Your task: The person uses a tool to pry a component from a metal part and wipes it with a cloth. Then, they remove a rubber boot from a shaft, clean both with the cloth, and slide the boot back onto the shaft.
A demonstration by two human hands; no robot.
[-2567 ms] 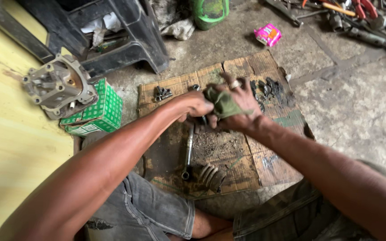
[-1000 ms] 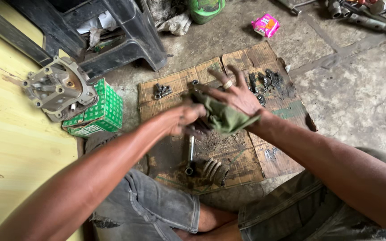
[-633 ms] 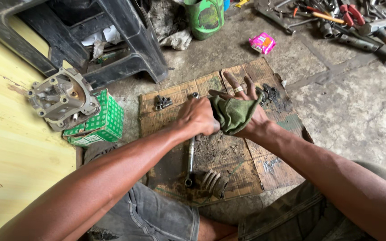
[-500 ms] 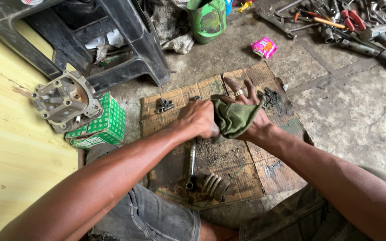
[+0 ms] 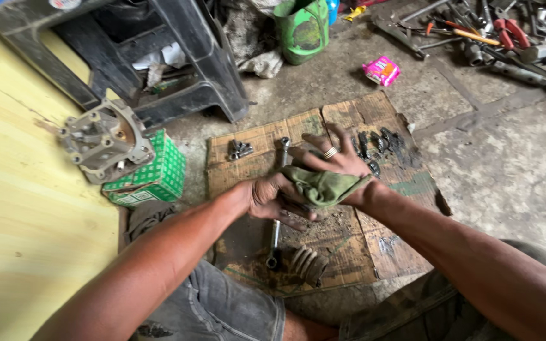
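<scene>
The green rag (image 5: 323,186) lies draped over the right hand (image 5: 336,167), whose fingers are spread. The left hand (image 5: 273,199), a moment ago fisted against the cloth, has turned palm-up and half-open beneath it, above the wrench (image 5: 275,237) on the cardboard (image 5: 254,136), suggesting hand-wiping continues.

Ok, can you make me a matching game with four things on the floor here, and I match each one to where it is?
Things:
1. rag
2. metal engine part
3. pink packet
4. spanner

Places:
A. on the bare concrete, near the scattered tools
B. on the cardboard, below the hands
C. on top of the green box
D. between the two hands

Pairs: 1-D, 2-C, 3-A, 4-B
</scene>
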